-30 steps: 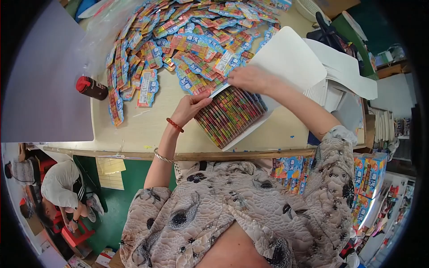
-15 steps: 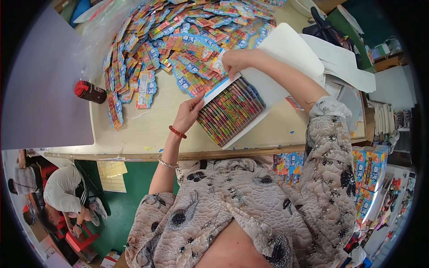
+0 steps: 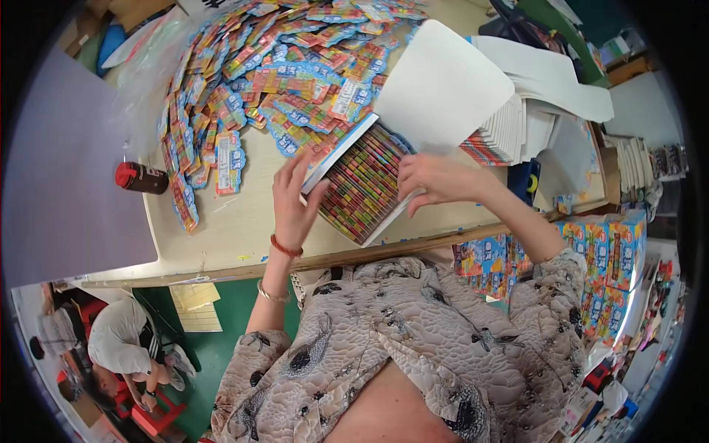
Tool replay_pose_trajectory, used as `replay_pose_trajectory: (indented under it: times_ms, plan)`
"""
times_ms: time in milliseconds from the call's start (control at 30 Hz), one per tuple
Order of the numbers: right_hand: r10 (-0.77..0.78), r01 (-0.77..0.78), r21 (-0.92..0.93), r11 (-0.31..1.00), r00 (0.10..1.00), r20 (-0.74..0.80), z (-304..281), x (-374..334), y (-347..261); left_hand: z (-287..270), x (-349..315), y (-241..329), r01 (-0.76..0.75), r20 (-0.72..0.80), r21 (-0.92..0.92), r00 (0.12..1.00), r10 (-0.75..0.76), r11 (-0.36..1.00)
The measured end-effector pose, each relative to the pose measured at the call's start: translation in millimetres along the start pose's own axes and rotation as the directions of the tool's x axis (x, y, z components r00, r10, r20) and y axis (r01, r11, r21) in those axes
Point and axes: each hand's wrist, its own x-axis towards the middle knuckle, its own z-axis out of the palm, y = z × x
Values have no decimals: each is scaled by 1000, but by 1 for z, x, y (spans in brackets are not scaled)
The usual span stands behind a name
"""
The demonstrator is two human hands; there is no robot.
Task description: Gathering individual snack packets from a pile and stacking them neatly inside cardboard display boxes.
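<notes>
A white open carton [image 3: 346,148] lies tilted on the table before me, its broad white lid [image 3: 447,85] folded back on the far side. Rows of thin, colourful candy packets [image 3: 363,181] stand closely packed in it. My left hand [image 3: 294,199] grips the carton's left end, with fingers outside and the thumb toward the packets. At the right side, my right hand [image 3: 436,181] has curled fingers over the carton's edge and the thumb below. Beyond the carton spreads a large heap of loose blue-edged candy packets [image 3: 303,77].
A dark bottle with a red cap [image 3: 140,178] is at left. Stacked white cartons [image 3: 506,129] stand right of the lid. Printed boxes [image 3: 605,255] are below the table's right end. At lower left, a person [image 3: 122,336] bends over near a red stool [image 3: 159,417].
My right hand has come from the carton's far edge down to its right side. My left hand has shifted slightly left, its fingers spreading along the end. The view has shifted a little.
</notes>
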Motion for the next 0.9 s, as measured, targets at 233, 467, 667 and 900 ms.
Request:
replay_pose_trajectory:
  times_ms: [233, 467, 667, 900]
  plan:
    - [191, -195, 10, 981, 948, -255, 45, -4, 9, 25, -43, 62, 182, 440, -247, 896, -57, 952]
    - [248, -468, -221, 855, 745, -619, 67, -4, -6, 27, -52, 69, -149, 461, 244, 887, 21, 958]
    - [707, -502, 573, 648, 116, -698, 132, 8, -55, 31, -55, 55, -350, 484, 314, 859, 169, 883]
    - [831, -132, 823, 553, 13, -556, 140, 16, 1, 42, -53, 57, -434, 548, 380, 817, 180, 817]
